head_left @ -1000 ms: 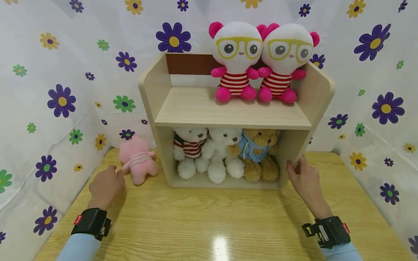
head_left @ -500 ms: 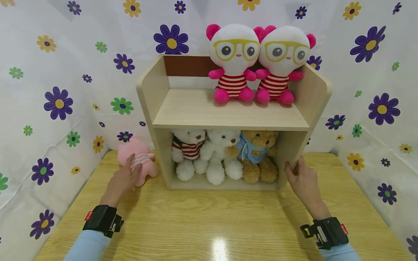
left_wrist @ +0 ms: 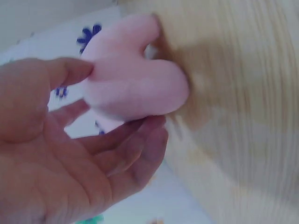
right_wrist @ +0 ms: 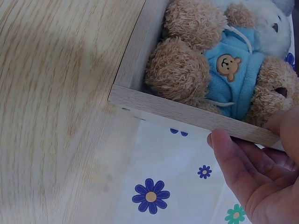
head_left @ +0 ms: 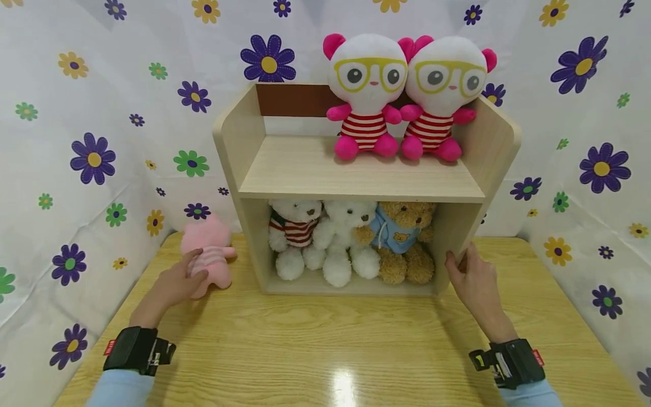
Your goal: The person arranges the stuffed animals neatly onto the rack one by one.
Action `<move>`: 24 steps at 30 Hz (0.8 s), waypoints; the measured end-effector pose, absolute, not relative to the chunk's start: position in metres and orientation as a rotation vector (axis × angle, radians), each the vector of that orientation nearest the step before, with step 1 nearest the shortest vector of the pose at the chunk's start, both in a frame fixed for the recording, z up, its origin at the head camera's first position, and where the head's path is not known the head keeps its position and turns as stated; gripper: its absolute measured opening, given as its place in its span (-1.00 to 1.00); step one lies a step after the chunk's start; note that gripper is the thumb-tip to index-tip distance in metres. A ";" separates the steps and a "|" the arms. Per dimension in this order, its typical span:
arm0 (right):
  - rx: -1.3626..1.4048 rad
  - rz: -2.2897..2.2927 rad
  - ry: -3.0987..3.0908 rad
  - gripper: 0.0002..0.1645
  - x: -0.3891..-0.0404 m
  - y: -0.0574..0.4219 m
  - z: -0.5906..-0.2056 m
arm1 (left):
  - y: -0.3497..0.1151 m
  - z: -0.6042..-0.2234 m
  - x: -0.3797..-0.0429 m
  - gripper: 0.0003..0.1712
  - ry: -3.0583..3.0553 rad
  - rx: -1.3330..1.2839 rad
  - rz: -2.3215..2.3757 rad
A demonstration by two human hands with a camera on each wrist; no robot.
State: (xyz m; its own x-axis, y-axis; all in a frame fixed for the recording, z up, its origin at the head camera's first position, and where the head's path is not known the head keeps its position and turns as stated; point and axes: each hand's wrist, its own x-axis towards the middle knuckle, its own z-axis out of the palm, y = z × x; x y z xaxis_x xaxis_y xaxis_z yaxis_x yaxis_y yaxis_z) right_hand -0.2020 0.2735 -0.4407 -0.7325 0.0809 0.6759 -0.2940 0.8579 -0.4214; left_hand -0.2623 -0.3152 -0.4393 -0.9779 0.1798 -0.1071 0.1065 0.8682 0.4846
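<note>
In the head view my left hand [head_left: 175, 281] holds a pink plush toy [head_left: 209, 255] by its lower left side, left of the small wooden shelf [head_left: 361, 183]. The left wrist view has my thumb on one side of the pink plush [left_wrist: 126, 84] and curled fingers along the other. The toy's back shows white stripes and its face is hidden. My right hand [head_left: 475, 282] grips the shelf's right side panel, thumb inside and fingers outside. Close to it in the right wrist view sits a brown teddy bear [right_wrist: 182, 70] in a blue hoodie.
On the upper shelf board [head_left: 300, 169] sit two white-and-pink plush toys [head_left: 368, 85] with yellow glasses. Below are a white bear [head_left: 296, 234] in a striped sweater, a plain white bear [head_left: 338, 243] and the brown bear. Flowered cloth [head_left: 112, 113] surrounds the wooden table [head_left: 315, 345].
My left hand has moved from beside the pink plush onto it, and the toy has turned more upright and shifted slightly left. The right hand stays on the shelf panel.
</note>
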 end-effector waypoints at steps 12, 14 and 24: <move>0.177 0.662 -2.299 -0.86 -0.202 0.272 -0.442 | -0.356 -0.427 -0.236 -0.10 2.846 0.127 0.770; 0.180 0.660 -2.295 -0.86 -0.202 0.272 -0.442 | -0.356 -0.427 -0.236 -0.05 2.840 0.088 0.784; 0.137 0.714 -2.320 -0.81 -0.199 0.273 -0.441 | -0.340 -0.432 -0.255 0.12 2.848 0.041 0.745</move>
